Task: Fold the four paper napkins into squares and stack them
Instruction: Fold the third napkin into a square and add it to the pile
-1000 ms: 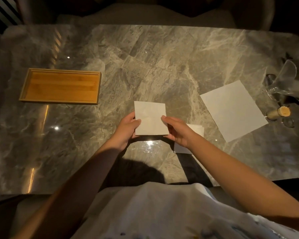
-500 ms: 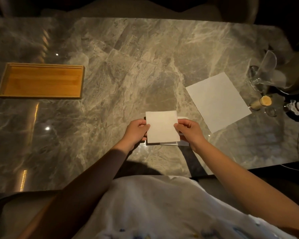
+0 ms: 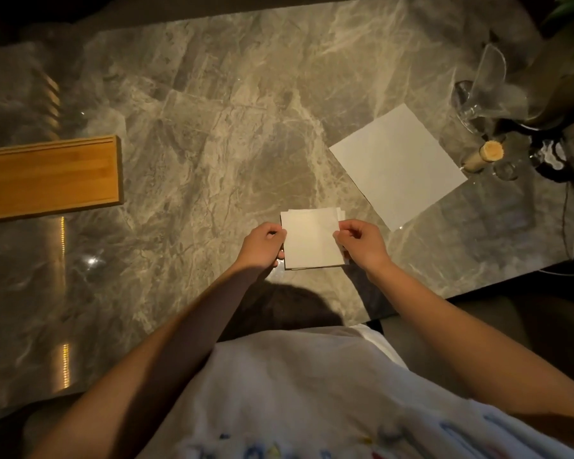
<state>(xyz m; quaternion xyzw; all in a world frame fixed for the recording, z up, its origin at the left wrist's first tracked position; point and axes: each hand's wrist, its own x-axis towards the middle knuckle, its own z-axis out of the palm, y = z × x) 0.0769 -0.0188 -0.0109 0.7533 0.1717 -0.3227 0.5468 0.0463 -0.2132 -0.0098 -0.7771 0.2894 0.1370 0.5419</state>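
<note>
A folded square napkin (image 3: pixel 310 238) lies on top of a small stack of folded napkins whose edges peek out at its far right corner (image 3: pixel 341 214). My left hand (image 3: pixel 261 244) pinches the square's left edge and my right hand (image 3: pixel 362 242) pinches its right edge. One unfolded white napkin (image 3: pixel 396 165) lies flat on the marble table (image 3: pixel 212 111), to the right and farther away.
A shallow wooden tray (image 3: pixel 47 177) sits at the left. Glassware (image 3: pixel 484 87), a small cork-stoppered bottle (image 3: pixel 484 157) and cables crowd the right edge. The table's near edge runs just below my hands.
Both hands carried the folded square to the right and down onto the folded stack. The view shifted right, so the tray sits nearer the left edge.
</note>
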